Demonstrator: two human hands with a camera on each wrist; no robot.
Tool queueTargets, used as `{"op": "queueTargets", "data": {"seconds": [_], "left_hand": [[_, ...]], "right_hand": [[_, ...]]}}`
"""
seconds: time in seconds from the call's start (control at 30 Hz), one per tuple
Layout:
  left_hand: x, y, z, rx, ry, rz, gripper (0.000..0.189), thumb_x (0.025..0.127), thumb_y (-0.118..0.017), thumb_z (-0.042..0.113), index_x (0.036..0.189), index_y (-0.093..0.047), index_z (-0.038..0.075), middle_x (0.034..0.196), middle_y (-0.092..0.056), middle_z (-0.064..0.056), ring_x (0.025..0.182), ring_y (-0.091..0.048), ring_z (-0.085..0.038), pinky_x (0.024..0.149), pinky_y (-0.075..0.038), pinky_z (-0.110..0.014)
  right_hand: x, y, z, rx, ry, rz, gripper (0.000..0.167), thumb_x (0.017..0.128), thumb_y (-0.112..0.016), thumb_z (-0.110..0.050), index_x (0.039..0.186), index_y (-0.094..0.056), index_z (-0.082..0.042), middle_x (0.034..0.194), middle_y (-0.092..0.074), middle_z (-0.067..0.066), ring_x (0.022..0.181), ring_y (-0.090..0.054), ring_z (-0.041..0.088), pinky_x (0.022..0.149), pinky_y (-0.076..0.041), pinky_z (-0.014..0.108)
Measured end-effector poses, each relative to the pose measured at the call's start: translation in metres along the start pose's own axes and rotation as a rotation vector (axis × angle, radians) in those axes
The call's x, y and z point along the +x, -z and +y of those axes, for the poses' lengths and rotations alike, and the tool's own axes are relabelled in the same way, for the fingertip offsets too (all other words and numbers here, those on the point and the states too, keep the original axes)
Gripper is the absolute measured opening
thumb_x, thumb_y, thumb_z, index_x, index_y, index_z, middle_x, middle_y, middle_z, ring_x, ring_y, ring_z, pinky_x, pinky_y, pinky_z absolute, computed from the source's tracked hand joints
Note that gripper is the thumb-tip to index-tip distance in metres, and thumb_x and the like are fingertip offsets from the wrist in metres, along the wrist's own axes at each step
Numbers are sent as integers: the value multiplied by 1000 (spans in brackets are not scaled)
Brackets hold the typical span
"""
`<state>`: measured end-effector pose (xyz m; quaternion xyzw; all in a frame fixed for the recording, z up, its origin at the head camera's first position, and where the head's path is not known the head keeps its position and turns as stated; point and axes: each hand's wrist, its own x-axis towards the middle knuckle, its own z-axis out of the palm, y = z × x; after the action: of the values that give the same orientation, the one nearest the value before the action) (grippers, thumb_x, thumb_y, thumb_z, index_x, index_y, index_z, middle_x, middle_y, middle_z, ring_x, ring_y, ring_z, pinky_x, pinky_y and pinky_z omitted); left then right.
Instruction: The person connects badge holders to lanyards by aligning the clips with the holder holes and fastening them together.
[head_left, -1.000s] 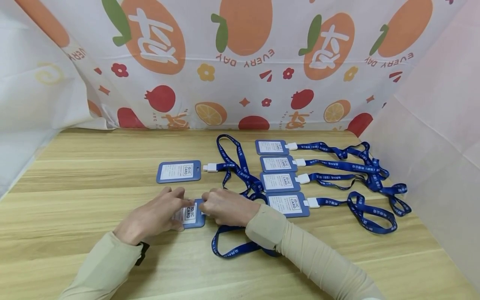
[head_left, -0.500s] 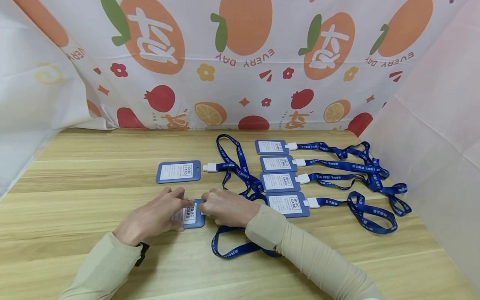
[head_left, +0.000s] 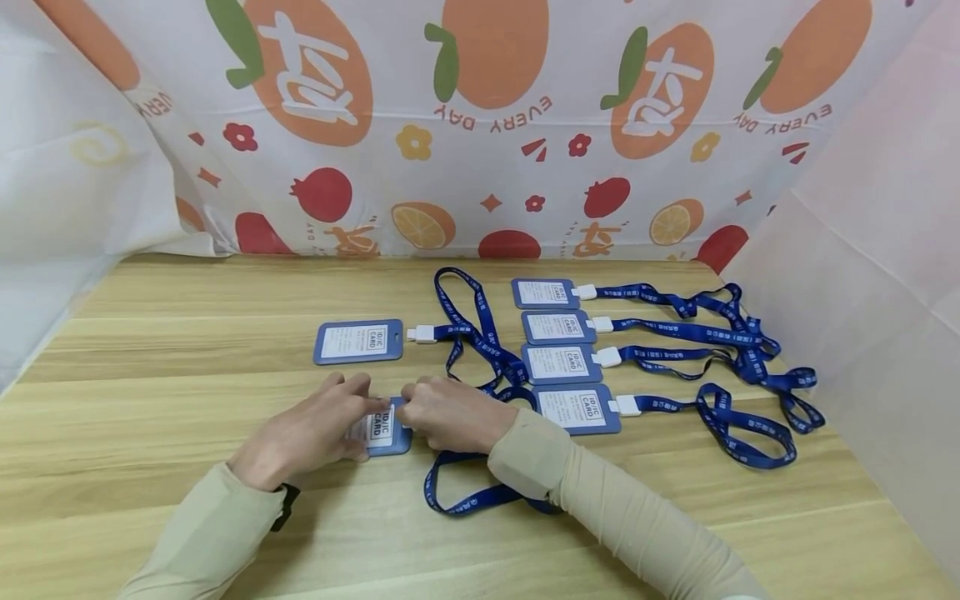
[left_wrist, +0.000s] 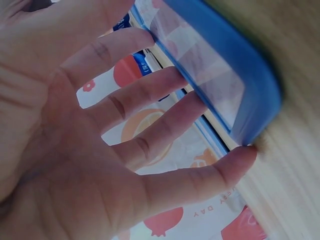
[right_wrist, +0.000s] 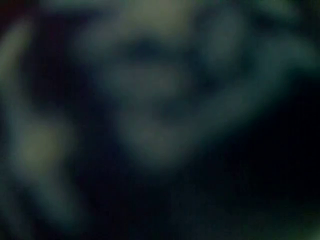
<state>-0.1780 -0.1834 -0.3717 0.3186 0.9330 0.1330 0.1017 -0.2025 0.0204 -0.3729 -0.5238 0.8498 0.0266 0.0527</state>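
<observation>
My left hand (head_left: 307,429) holds a blue ID badge holder (head_left: 381,427) flat on the wooden table, thumb on its near edge and fingers at the far side. The left wrist view shows the fingertips along the rim of the blue frame (left_wrist: 262,82). At the holder's slot end, my right hand (head_left: 459,414) has its fingers curled, gripping the end of a dark blue lanyard (head_left: 468,505) whose loop runs out beneath the wrist. The clip in those fingers is hidden. Everything in the right wrist view is dark and blurred.
Behind my hands lies another badge holder (head_left: 358,342), apart from a white clip (head_left: 424,334) on a second lanyard (head_left: 483,312). Several holders joined to lanyards, the nearest holder (head_left: 576,408) among them, form a column on the right. A fruit-print cloth (head_left: 457,183) hangs behind the table (head_left: 187,358).
Both hands keep their places on the badge holder and lanyard. The head view has shifted very slightly; nothing on the table has visibly moved.
</observation>
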Motion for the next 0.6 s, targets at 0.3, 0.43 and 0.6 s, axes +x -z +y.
{"op": "queueTargets", "data": {"seconds": [0.3, 0.43, 0.6], "left_hand": [[-1, 1, 2, -3, 3, 0, 57, 72, -90, 14, 123, -71, -1, 100, -55, -5, 84, -44, -22, 68, -40, -30], [-2, 1, 3, 10, 21, -4, 58, 71, -90, 13, 124, -71, -2, 101, -55, -6, 85, -45, -23, 69, -42, -32], [-2, -1, 6, 38, 55, -20, 60, 71, -91, 14, 125, -70, -1, 105, -56, -7, 87, -46, -25, 71, -45, -34]], "right_hand": [[-1, -1, -1, 2, -12, 11, 26, 97, -70, -10, 122, -74, -11, 113, -71, 5, 97, -67, 10, 84, -49, 13], [1, -2, -5, -28, -36, 34, 24, 94, -73, -11, 118, -75, -11, 108, -71, 3, 92, -65, 9, 82, -50, 15], [1, -2, -9, -31, -87, 55, 21, 91, -75, -10, 112, -78, -12, 97, -69, -1, 78, -57, 6, 72, -47, 14]]}}
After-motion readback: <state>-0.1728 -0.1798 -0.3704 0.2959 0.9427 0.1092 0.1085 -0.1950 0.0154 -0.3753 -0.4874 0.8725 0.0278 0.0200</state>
